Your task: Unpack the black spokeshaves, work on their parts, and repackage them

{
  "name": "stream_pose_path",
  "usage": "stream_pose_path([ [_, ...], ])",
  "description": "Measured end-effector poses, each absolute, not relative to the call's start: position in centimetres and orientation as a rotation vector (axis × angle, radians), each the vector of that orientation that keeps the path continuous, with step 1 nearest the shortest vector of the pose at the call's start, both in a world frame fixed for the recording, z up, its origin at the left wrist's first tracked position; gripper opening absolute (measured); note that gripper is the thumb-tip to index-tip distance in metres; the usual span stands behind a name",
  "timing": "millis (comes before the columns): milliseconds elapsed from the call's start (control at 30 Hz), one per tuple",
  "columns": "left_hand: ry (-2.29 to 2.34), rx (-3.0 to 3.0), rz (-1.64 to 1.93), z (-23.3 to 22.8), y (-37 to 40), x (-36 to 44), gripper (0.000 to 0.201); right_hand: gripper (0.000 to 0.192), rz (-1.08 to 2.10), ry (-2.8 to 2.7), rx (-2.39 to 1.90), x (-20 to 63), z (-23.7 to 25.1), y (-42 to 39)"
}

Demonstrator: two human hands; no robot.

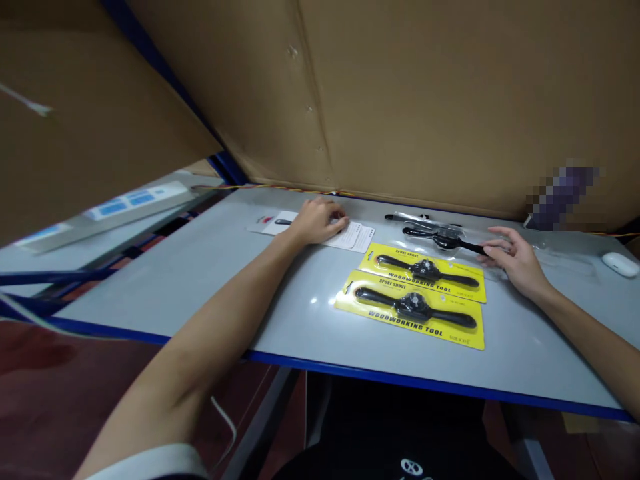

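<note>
My left hand [319, 221] rests palm down on a white printed card [356, 237] at the back of the grey table [200, 287], fingers curled over it. My right hand [515, 260] lies at the right, its fingertips pinching the handle end of a black spokeshave [440, 238] that sits in a clear plastic blister. Two packed spokeshaves on yellow cards lie between my hands: the far one [425, 270] and the near one [413, 308], both marked as woodworking tools.
Brown cardboard walls [425, 100] close off the back and left of the table. A white earbud case [620, 264] lies at the far right. A white power strip [125, 203] sits on the neighbouring surface at the left. The table's blue front edge [400, 380] runs near me.
</note>
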State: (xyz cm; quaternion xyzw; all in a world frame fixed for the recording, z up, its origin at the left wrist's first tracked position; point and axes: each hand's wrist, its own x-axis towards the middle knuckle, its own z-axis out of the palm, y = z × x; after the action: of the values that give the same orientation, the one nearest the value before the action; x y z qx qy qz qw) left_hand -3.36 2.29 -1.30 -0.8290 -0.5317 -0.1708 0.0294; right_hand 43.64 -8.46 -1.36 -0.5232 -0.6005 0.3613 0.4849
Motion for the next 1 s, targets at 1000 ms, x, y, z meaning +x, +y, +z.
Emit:
stream_pose_path([
  [1000,-1.227,-2.508,-0.748,0.6,-1.4,2.8,0.036,0.048,0.828,-1.535,-1.316,43.4,-1.6,-8.6],
])
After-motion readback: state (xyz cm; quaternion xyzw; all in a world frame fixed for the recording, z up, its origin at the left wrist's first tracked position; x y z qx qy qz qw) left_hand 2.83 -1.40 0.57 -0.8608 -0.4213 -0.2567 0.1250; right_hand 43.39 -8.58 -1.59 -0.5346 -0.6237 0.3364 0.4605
